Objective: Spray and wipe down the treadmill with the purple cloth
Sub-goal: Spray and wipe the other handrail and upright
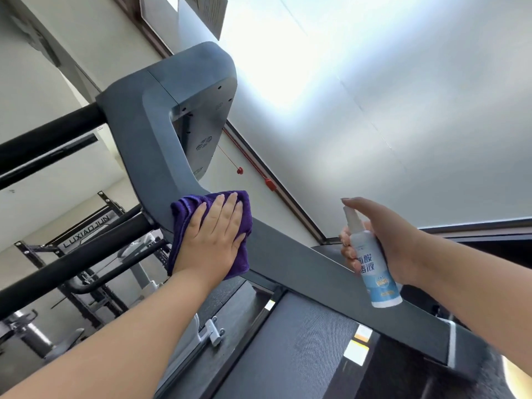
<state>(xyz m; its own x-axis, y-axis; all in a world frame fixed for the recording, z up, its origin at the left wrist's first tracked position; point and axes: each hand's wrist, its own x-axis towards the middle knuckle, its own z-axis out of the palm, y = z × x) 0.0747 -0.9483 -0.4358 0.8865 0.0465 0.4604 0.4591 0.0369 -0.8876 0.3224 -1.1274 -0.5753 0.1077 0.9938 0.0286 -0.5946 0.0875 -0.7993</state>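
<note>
View is tilted hard. Grey treadmill frame [161,133] fills the middle, its upright bending into a long grey bar [331,280] that slants down toward the lower right. Console housing [201,90] sits at the top of the frame, underside vents showing.

Left hand [214,234] lies flat on the purple cloth [184,214], pressing it against the frame at the bend just below the console. Fingers [230,205] are extended and close together on the cloth, thumb out to the side; not curled around anything. Cloth is folded and wraps partly over the frame edge, hanging a little below the palm.

Right hand [385,240] holds a white and blue spray bottle [371,269] to the right of the frame's bend, in front of the slanted bar. Fingers are clamped around the bottle body, index finger [357,201] resting on top of the nozzle [349,214]. Bottle is tilted, label with blue print facing the camera. Bottle and cloth are apart.

Black handrail tubes [49,131] leave the frame to the left. Dark treadmill belt [288,349] lies below the bar. A black rack [86,226] with lettering stands left of the frame, behind the handrails. Red fittings [270,184] show on the wall right of the console.
</note>
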